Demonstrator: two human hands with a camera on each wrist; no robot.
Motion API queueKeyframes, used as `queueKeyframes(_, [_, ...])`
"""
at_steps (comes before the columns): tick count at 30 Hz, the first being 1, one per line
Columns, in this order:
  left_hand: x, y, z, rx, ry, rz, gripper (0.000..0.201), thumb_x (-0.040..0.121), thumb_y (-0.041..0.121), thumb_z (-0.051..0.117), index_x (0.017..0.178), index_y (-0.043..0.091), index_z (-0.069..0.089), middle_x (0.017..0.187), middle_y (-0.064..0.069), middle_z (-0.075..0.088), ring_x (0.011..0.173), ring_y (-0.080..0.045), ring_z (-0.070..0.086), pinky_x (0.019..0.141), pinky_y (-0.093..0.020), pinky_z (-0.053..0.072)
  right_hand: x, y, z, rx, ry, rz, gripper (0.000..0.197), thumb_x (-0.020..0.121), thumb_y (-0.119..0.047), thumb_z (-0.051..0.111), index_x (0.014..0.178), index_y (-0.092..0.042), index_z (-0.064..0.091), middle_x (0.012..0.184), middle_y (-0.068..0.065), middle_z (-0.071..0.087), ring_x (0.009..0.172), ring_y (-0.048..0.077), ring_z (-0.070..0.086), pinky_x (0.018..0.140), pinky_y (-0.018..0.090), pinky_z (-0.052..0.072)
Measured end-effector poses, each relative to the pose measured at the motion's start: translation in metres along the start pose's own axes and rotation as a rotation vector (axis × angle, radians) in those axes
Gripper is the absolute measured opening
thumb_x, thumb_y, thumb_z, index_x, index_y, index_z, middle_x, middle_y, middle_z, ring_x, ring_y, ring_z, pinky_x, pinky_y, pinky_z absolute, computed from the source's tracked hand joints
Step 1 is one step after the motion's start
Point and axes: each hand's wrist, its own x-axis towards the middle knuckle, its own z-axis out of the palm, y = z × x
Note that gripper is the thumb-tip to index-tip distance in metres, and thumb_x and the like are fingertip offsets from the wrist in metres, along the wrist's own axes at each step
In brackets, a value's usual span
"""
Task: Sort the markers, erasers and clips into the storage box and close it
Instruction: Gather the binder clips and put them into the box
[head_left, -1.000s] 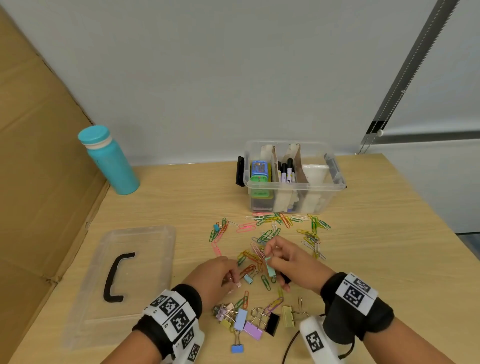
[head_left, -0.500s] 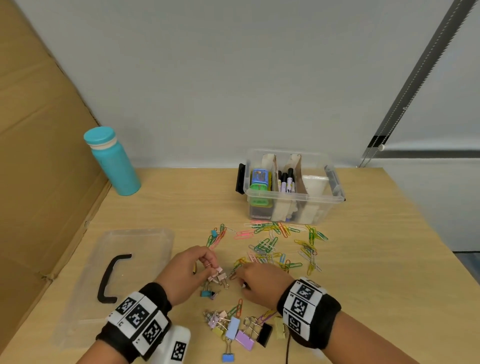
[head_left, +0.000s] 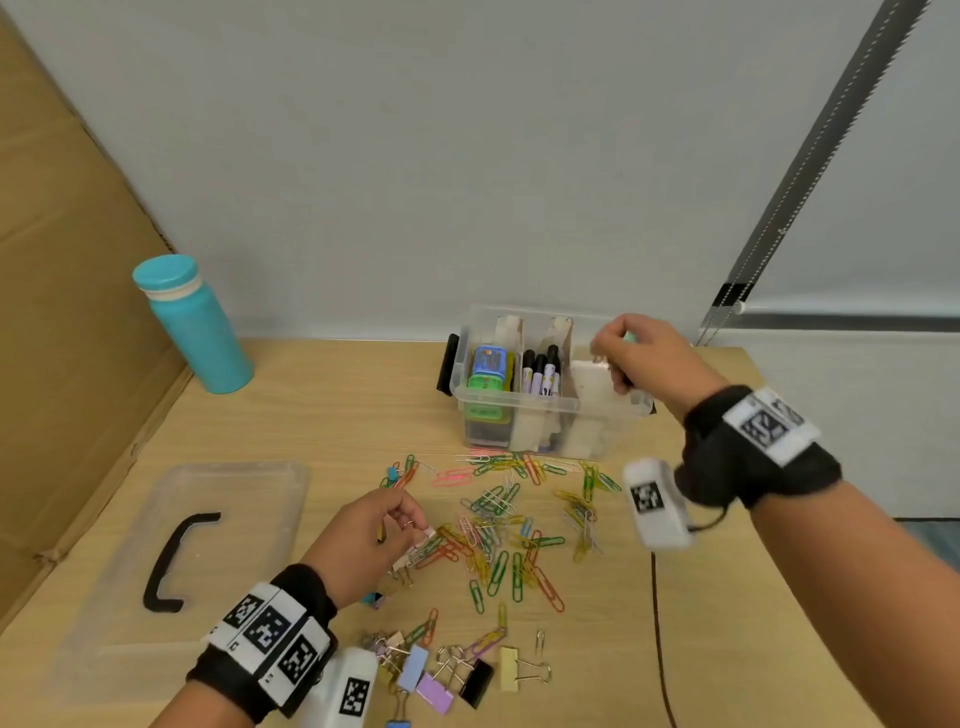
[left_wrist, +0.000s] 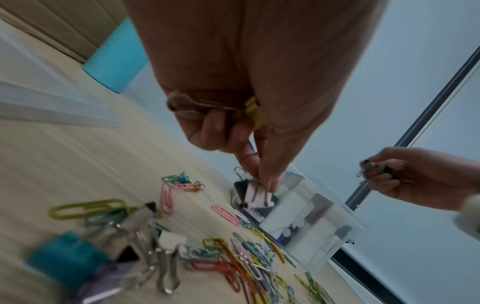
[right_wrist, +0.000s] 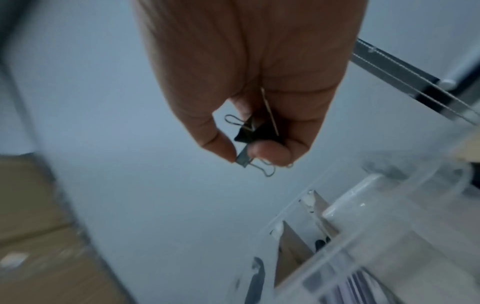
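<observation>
right wrist view alone shows the right hand (right_wrist: 249, 86) pinching black binder clips (right_wrist: 255, 133); it has risen from the table to above the storage box (head_left: 545, 410), far right compartment. left hand (head_left: 371, 535) pinches a pale binder clip (left_wrist: 255, 196) over the near paper clips (head_left: 498, 525).

Your wooden table (head_left: 322, 415) carried the open storage box (head_left: 540, 410) at twelve o'clock, scattered clips (head_left: 498, 530) centrally, the lid (head_left: 218, 499) at nine, a bottle (head_left: 195, 325) at ten

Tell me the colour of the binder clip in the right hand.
Black, with silver wire handles. The right hand pinches the binder clip; the right wrist view shows it best.
</observation>
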Motion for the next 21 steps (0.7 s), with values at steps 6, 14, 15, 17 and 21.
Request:
queueKeyframes(6, [-0.005,0.015,0.01,0.052,0.01,0.024,0.005,0.088,0.015,0.062,0.087,0.019,0.063,0.082,0.008,0.055,0.076,0.005,0.05,0.066,-0.008,0.037,0.084,0.008,0.004,0.312,-0.028,0.334,0.016,0.09,-0.015,0.057,0.096,0.0,0.055,0.086,0.014,0.046,0.064,0.023,0.048,0.063,0.031,0.049])
queueKeyframes(14, [-0.02,0.009,0.006,0.037,0.05,-0.029,0.012,0.088,0.015,0.06,0.084,0.026,0.061,0.088,0.006,0.059,0.078,-0.01,0.056,0.061,-0.009,0.041,0.09,0.018,0.004,-0.272,-0.035,0.154,0.037,0.096,-0.001,0.044,0.132,0.003,0.046,0.136,0.022,0.05,0.122,0.034,0.051,0.102,0.034,0.04])
queueKeyframes(15, [-0.022,0.008,0.006,0.034,0.047,-0.038,0.012,0.089,0.015,0.06,0.084,0.026,0.061,0.089,0.007,0.058,0.079,-0.009,0.056,0.062,-0.009,0.042,0.085,0.02,0.003,-0.336,-0.021,0.105,0.034,0.097,-0.004,0.04,0.128,0.005,0.05,0.133,0.022,0.052,0.121,0.033,0.051,0.101,0.034,0.04])
queueKeyframes(17, [-0.023,0.009,0.005,0.04,0.049,-0.035,0.014,0.089,0.015,0.06,0.084,0.028,0.061,0.089,0.007,0.059,0.085,-0.003,0.055,0.072,-0.011,0.039,0.072,0.035,0.001,-0.352,0.082,0.03,0.037,0.097,-0.01,0.037,0.129,0.002,0.051,0.136,0.019,0.051,0.124,0.032,0.049,0.102,0.034,0.037])
queueKeyframes(21, [-0.01,0.031,0.006,0.072,0.041,0.049,0.014,0.089,0.014,0.061,0.084,0.027,0.061,0.086,0.008,0.057,0.086,0.002,0.052,0.074,-0.007,0.036,0.045,0.089,0.008,-0.477,0.179,0.014,0.047,0.097,-0.023,0.038,0.139,-0.002,0.034,0.144,0.019,0.036,0.126,0.037,0.041,0.103,0.043,0.036])
